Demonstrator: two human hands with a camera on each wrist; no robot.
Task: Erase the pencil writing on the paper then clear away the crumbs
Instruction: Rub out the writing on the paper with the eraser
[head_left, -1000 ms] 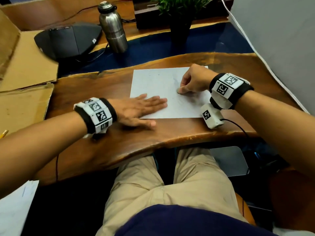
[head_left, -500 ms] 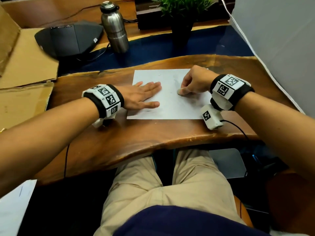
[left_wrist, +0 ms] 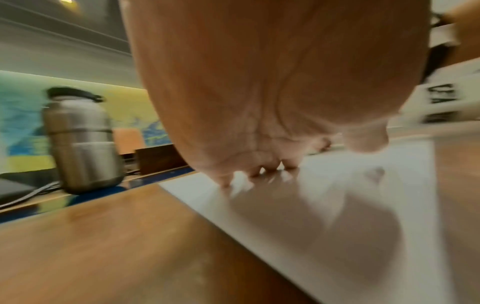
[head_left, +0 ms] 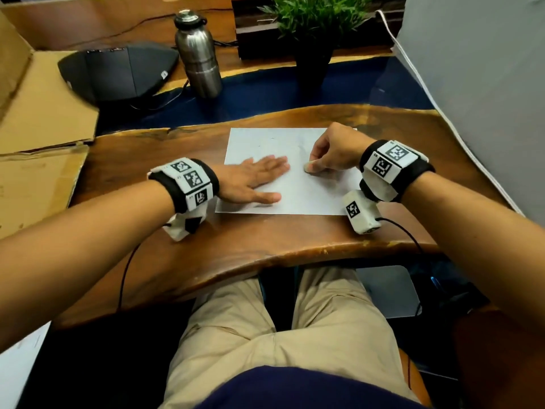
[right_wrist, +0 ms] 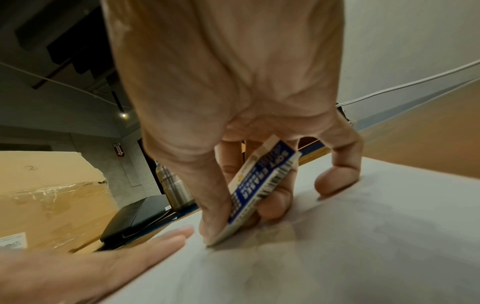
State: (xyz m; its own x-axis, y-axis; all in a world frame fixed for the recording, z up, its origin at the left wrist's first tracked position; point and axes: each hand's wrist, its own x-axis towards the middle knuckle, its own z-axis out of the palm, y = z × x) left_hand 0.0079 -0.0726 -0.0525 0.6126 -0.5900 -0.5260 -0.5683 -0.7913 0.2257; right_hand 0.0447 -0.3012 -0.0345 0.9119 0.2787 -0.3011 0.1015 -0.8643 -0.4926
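Observation:
A white sheet of paper (head_left: 295, 199) lies on the wooden desk (head_left: 265, 240) in front of me. My left hand (head_left: 253, 181) lies flat on the paper's left part, fingers straight. My right hand (head_left: 330, 154) pinches a white eraser (right_wrist: 257, 189) in a blue printed sleeve between thumb and fingers. The eraser's bare tip (head_left: 308, 167) touches the paper near its middle. In the right wrist view the paper (right_wrist: 337, 246) shows faint grey smudges around the tip, and my left hand's fingers (right_wrist: 161, 242) lie just left of it. Crumbs are too small to make out.
A steel bottle (head_left: 198, 54) and a dark grey device (head_left: 118, 70) stand at the back left, a potted plant (head_left: 312, 39) at the back middle. Flat cardboard (head_left: 38, 119) lies to the left. A grey panel (head_left: 477, 93) closes the right side.
My left hand slid up and leftward across the paper's left part, then moved right again toward the eraser. The right hand stays near the paper's middle with the eraser.

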